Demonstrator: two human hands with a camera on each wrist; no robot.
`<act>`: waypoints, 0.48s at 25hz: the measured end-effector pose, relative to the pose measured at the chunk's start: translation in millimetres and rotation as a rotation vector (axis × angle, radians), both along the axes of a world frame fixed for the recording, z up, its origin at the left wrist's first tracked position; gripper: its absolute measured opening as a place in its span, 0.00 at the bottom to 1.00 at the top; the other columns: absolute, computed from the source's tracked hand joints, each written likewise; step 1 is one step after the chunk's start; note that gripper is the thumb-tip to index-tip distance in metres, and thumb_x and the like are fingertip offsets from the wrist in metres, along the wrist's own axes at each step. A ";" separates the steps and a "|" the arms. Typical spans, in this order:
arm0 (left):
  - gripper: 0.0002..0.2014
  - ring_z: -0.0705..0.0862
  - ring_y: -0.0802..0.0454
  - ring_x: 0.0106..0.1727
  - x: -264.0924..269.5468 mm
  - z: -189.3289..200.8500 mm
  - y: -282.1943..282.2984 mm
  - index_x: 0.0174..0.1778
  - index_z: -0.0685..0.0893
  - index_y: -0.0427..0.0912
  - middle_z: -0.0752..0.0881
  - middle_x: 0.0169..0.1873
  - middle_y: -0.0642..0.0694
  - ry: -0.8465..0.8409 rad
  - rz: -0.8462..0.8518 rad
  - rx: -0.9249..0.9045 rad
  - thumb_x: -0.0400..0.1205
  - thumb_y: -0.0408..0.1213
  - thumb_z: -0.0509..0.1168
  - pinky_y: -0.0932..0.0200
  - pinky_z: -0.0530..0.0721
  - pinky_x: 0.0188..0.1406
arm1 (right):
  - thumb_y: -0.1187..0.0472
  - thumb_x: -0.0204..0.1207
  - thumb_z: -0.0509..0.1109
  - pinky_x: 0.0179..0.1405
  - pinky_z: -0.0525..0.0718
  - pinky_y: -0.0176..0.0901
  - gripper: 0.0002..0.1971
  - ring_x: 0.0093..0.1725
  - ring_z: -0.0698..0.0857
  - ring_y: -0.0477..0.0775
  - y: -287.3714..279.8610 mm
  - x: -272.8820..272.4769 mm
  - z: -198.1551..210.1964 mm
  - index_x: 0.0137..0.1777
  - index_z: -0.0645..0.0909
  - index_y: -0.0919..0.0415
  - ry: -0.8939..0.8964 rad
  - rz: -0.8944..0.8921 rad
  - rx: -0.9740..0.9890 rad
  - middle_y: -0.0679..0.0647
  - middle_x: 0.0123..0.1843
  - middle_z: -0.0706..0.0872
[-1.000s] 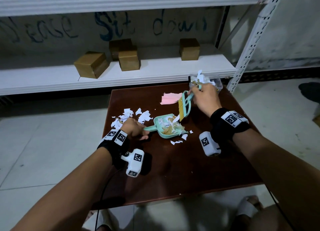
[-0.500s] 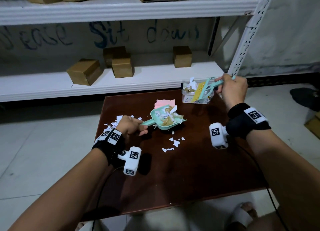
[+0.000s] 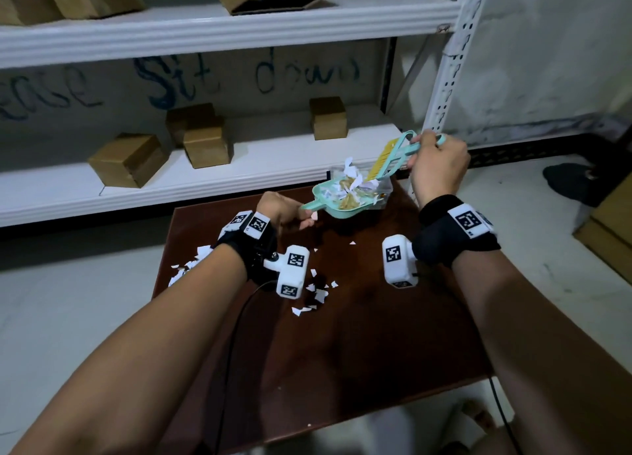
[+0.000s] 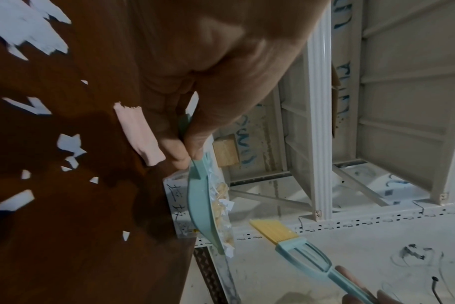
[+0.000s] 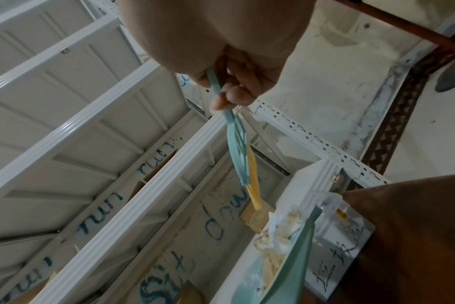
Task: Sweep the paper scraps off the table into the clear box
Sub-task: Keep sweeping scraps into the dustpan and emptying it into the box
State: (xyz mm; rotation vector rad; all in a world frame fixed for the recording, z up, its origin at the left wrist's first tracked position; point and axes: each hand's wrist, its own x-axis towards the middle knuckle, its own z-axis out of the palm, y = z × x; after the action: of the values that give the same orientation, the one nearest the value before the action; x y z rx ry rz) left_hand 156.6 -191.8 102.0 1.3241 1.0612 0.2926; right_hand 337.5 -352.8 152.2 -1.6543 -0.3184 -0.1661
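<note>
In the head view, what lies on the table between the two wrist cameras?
Mostly bare dark brown table, with one small white paper scrap lying on it; the larger cluster of white scraps lies below the left wrist camera, not between it and the right one.

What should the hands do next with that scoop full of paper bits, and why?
Probably tip the dustpan and brush its load out. The left hand holds it by the handle right at the clear box, still piled with scraps. The right hand holds the brush raised just above it. More paper scraps wait on the table afterwards.
</note>
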 end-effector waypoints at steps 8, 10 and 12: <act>0.11 0.89 0.42 0.24 49.7 12.6 7.8 0.46 0.80 0.28 0.86 0.28 0.32 0.016 0.056 0.023 0.75 0.21 0.76 0.52 0.88 0.26 | 0.52 0.86 0.62 0.44 0.92 0.52 0.19 0.31 0.92 0.50 -11.0 26.2 9.8 0.39 0.90 0.54 -0.012 -0.057 0.082 0.55 0.24 0.88; 0.12 0.91 0.40 0.32 58.5 13.6 7.4 0.46 0.84 0.26 0.89 0.35 0.30 0.001 0.101 0.051 0.71 0.20 0.79 0.51 0.90 0.30 | 0.49 0.86 0.61 0.49 0.92 0.57 0.20 0.31 0.91 0.51 -9.7 34.6 5.6 0.43 0.91 0.55 -0.003 -0.032 0.091 0.55 0.24 0.88; 0.08 0.90 0.44 0.28 64.8 17.2 2.2 0.41 0.84 0.26 0.88 0.33 0.32 -0.008 0.097 0.068 0.73 0.20 0.78 0.57 0.87 0.20 | 0.48 0.84 0.62 0.53 0.91 0.63 0.18 0.32 0.91 0.54 -6.5 42.3 -1.3 0.45 0.91 0.54 0.032 0.015 0.097 0.54 0.25 0.89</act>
State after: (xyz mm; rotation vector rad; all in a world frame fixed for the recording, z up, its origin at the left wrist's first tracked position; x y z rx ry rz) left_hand 221.4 -189.6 119.2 1.3327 1.1196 0.4093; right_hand 379.9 -359.3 150.9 -1.5565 -0.2942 -0.1412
